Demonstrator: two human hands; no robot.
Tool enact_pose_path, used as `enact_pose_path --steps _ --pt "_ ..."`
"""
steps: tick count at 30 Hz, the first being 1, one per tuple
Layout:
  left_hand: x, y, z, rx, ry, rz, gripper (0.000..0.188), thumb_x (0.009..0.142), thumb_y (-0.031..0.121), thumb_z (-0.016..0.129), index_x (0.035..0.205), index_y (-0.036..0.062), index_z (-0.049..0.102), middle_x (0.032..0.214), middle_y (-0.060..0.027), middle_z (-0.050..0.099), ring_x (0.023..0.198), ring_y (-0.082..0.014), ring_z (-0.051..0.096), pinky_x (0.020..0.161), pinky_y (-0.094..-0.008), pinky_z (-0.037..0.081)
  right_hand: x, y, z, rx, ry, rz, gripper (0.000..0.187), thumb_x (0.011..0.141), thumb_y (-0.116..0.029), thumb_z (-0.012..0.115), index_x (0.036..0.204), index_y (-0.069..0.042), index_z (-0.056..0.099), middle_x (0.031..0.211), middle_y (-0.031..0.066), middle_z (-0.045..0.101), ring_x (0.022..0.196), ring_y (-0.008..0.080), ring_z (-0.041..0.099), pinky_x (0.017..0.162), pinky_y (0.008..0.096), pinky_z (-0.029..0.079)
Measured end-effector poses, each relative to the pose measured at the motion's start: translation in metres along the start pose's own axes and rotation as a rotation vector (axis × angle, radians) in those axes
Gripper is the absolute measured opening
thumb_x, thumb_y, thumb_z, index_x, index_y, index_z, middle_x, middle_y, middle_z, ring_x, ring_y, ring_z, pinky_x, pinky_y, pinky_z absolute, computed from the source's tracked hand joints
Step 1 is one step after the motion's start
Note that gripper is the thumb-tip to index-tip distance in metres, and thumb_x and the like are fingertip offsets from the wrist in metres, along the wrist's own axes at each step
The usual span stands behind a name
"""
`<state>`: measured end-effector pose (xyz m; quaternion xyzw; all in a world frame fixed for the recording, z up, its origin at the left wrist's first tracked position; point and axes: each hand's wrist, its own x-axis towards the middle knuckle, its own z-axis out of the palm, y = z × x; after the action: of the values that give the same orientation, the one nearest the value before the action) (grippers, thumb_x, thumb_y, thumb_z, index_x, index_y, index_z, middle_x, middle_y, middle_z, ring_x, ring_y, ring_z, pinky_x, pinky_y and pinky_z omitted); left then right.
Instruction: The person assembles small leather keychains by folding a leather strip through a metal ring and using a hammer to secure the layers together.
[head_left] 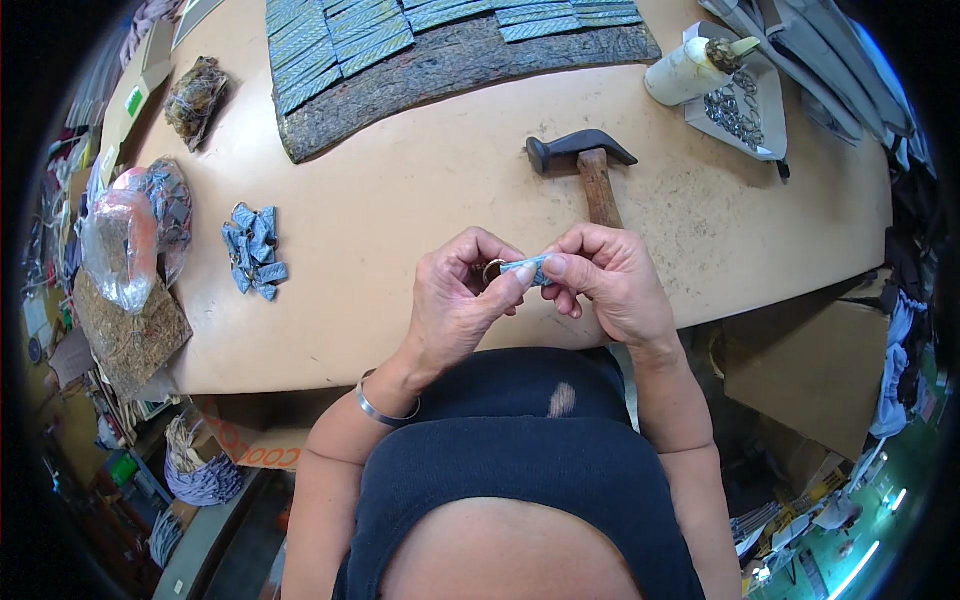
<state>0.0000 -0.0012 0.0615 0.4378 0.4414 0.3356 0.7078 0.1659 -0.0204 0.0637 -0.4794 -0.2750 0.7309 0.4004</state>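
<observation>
Pinching a short blue patterned fabric strip (pixel 538 273) with a round metal ring (pixel 487 270) at its left end, fingers of the left hand (pixel 452 285) and right hand (pixel 625 292) grip it above the smooth tan desk (pixel 400 190), apparently aligning a fold, next move calling for even layers.

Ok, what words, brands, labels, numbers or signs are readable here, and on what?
Cardboard box below the table: large red lettering, partly visible; printed words not copied here.
Green patch on the pale box, upper left: too small to read.
Blue strip between left hand and right hand: no lettering visible.
</observation>
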Motion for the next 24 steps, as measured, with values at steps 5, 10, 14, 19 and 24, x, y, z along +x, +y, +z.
enact_pose_path --steps 5,10,14,19,24 --pt "0.004 -0.001 0.001 -0.033 0.018 -0.037 0.012 0.078 0.008 0.06 0.08 -0.0017 0.054 0.066 -0.0036 0.055 0.055 -0.0055 0.051 0.049 -0.0174 0.043 0.004 0.011 0.008 -0.333 0.146 -0.206 0.02 0.085 -0.02 0.053 0.077 -0.002 0.056 0.058 -0.0018 0.05 0.049 0.0035 0.042 0.044 0.0181 0.034" --pt "0.004 -0.005 -0.003 -0.131 0.017 -0.078 0.012 0.078 0.009 0.06 0.079 -0.001 0.053 0.066 -0.004 0.055 0.054 -0.0066 0.051 0.048 -0.0187 0.043 0.003 0.014 0.015 -0.153 0.171 -0.161 0.02 0.085 -0.02 0.051 0.076 -0.003 0.055 0.057 -0.0022 0.048 0.05 0.0034 0.041 0.044 0.0197 0.034" --pt "0.005 -0.005 -0.005 -0.146 0.018 -0.076 0.012 0.079 0.009 0.059 0.078 -0.0007 0.053 0.066 -0.004 0.055 0.054 -0.007 0.051 0.049 -0.0191 0.043 0.002 0.017 0.015 -0.142 0.147 -0.163 0.02 0.085 -0.021 0.052 0.077 -0.002 0.055 0.057 -0.0021 0.047 0.049 0.0036 0.041 0.044 0.0207 0.034" --pt "0.007 -0.006 -0.005 -0.162 0.004 -0.131 0.013 0.079 0.011 0.059 0.079 -0.001 0.054 0.066 -0.004 0.055 0.056 -0.0073 0.051 0.05 -0.019 0.043 0.002 0.024 0.014 -0.469 0.202 -0.363 0.02 0.084 -0.019 0.052 0.078 0.0 0.055 0.055 -0.0002 0.046 0.049 0.0036 0.041 0.043 0.0215 0.034" --pt "0.014 -0.017 -0.009 0.061 0.084 -0.047 0.014 0.078 0.012 0.061 0.082 -0.0005 0.056 0.068 -0.0043 0.057 0.058 -0.0073 0.051 0.051 -0.0197 0.043 0.011 0.022 0.009 -0.676 0.279 -0.399 0.017 0.081 -0.017 0.055 0.079 0.0 0.055 0.057 0.0064 0.051 0.051 0.0162 0.05 0.046 0.0296 0.038"
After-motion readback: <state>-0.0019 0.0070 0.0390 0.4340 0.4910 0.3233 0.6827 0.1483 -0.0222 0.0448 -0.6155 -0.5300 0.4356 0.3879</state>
